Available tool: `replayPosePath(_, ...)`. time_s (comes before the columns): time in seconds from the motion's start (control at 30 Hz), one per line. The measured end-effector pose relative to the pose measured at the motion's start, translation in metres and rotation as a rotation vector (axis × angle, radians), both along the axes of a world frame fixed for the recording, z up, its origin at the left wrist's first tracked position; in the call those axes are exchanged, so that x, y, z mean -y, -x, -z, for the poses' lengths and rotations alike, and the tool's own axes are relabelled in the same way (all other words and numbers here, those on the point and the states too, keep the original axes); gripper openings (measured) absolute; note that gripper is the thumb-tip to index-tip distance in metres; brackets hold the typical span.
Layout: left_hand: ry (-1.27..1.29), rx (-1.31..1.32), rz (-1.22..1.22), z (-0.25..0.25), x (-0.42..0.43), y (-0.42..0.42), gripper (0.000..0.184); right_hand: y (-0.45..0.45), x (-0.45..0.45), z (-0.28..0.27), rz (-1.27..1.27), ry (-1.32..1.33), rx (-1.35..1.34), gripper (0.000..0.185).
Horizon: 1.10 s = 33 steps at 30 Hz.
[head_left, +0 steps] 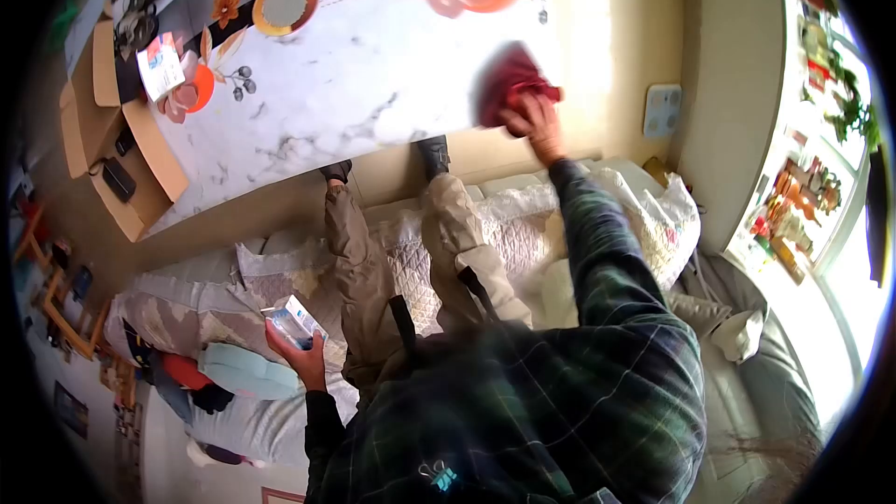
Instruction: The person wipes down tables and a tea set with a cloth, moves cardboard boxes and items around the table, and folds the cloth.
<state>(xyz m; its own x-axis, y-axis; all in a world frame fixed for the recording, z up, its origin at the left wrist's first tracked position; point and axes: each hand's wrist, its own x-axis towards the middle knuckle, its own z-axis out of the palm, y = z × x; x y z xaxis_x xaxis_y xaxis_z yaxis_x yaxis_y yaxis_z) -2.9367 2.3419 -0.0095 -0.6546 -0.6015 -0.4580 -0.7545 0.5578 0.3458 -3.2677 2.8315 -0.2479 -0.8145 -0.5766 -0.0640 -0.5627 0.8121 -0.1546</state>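
R hand is out at the near R corner of the table, fingers bent over a dark red cloth & gripping it in a bunch; cloth is motion-blurred, so can't tell if it's flat on the tabletop or slightly lifted. L hand is down by the L knee, well apart from the table, thumb & fingers closed round a small white/blue pack, held tilted; print on it too small to read. Tabletop is white marble pattern w/ a grey band & lg. flower prints, incl. a round orange-rimmed motif. At table's L end sits an open cardboard box, flaps out, w/ a black item inside; a white printed carton is just beside it, toward the table's middle. Dark tangled stuff lies at the far L end, can't tell what. Person sits on a sofa w/ a quilted, frilly cover, legs in tan trousers, feet under the table edge. Lt. blue cushion is on the sofa, L of the L hand. Pale rounded panel is R of the table, nr the wall. Teal clip is on the plaid shirt.
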Motion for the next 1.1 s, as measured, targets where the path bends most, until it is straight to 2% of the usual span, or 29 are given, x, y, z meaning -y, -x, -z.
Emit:
replayPosePath(0.03, 0.0, 0.0, 0.026, -0.007, -0.003, 0.004, 0.099, -0.001, -0.041, -0.008, 0.146, 0.025, 0.009, 0.053)
replayPosePath(0.07, -0.011, -0.001, 0.022, -0.014, -0.007, 0.01, 0.099, -0.003, -0.075, -0.017, 0.422, 0.057, 0.149, 0.053)
replayPosePath(0.13, -0.016, -0.034, 0.043, -0.024, -0.011, 0.007, 0.099, -0.013, -0.195, 0.013, 1.024, -0.152, 0.352, 0.026)
replayPosePath(0.17, 0.012, -0.062, 0.059, -0.023, -0.007, -0.005, 0.099, -0.009, -0.216, -0.028, 1.156, -0.025, 0.306, 0.024)
replayPosePath(0.2, -0.064, -0.179, -0.002, -0.028, -0.011, -0.007, 0.099, -0.012, -0.204, -0.083, 1.422, 0.843, 0.507, 0.028)
replayPosePath(0.23, -0.032, -0.21, 0.004, -0.029, -0.005, -0.023, 0.099, -0.01, -0.202, -0.116, 1.313, 1.152, 0.735, 0.036)
replayPosePath(0.27, -0.044, -0.217, -0.079, -0.035, -0.006, -0.022, 0.099, -0.004, -0.169, -0.176, 1.073, 1.171, 0.807, 0.039)
replayPosePath(0.3, 0.031, -0.18, -0.025, -0.039, 0.0, -0.026, 0.099, 0.005, -0.115, -0.23, 0.742, 1.376, 0.943, 0.036)
replayPosePath(0.33, 0.111, -0.198, -0.019, -0.04, 0.001, -0.03, 0.098, -0.033, -0.153, -0.183, 1.201, 1.251, 0.541, 0.039)
replayPosePath(0.37, 0.149, -0.221, -0.019, -0.045, 0.001, -0.027, 0.098, -0.024, -0.132, -0.216, 0.979, 0.917, 0.754, 0.047)
replayPosePath(0.4, 0.164, -0.202, -0.097, -0.052, 0.002, -0.026, 0.099, -0.06, -0.212, -0.134, 0.956, 1.089, 0.863, 0.049)
replayPosePath(0.43, 0.167, -0.189, -0.165, -0.06, 0.003, -0.028, 0.099, -0.078, -0.204, -0.118, 0.894, 1.102, 0.872, 0.049)
replayPosePath(0.47, 0.186, -0.259, -0.181, -0.062, 0.01, -0.039, 0.1, -0.091, -0.184, -0.121, 0.976, 1.155, 0.808, 0.05)
replayPosePath(0.5, 0.223, -0.272, -0.206, -0.069, 0.017, -0.047, 0.101, -0.097, -0.154, -0.126, 1.06, 1.21, 0.739, 0.052)
replayPosePath(0.57, 0.261, -0.33, -0.286, -0.076, 0.037, -0.081, 0.101, -0.097, -0.104, -0.136, 0.986, 1.085, 1.373, 0.057)
replayPosePath(0.63, 0.332, -0.371, -0.325, -0.058, 0.058, -0.132, 0.103, -0.088, 0.041, -0.215, 0.805, 1.2, 1.565, 0.056)
replayPosePath(0.7, 0.302, -0.387, -0.53, -0.037, 0.076, -0.181, 0.104, -0.1, 0.114, -0.188, 0.769, 1.292, 1.721, 0.046)
replayPosePath(0.73, 0.233, -0.429, -0.665, -0.03, 0.086, -0.2, 0.105, -0.104, 0.144, -0.183, 0.739, 1.252, 1.745, 0.046)
replayPosePath(0.77, 0.275, -0.38, -0.726, -0.034, 0.099, -0.211, 0.106, -0.107, 0.183, -0.187, 0.699, 1.188, 1.758, 0.046)
replayPosePath(0.83, 0.239, -0.445, -0.875, -0.046, 0.13, -0.223, 0.105, -0.111, 0.259, -0.197, 0.621, 1.079, 1.768, 0.045)
replayPosePath(0.9, 0.221, -0.485, -0.929, -0.036, 0.181, -0.246, 0.105, -0.112, 0.338, -0.21, 0.538, 0.996, 1.762, 0.045)
replayPosePath(0.97, 0.088, -0.797, -1.03, -0.023, 0.232, -0.273, 0.105, -0.121, 0.41, -0.228, 0.48, 0.915, 1.748, 0.045)
replayPosePath(1.03, -0.26, -0.983, -1.219, -0.082, 0.293, -0.244, 0.101, -0.126, 0.474, -0.244, 0.432, 0.869, 1.729, 0.045)
replayPosePath(1.1, -0.304, -0.999, -1.119, -0.096, 0.357, -0.231, 0.097, -0.126, 0.523, -0.258, 0.402, 0.836, 1.698, 0.045)
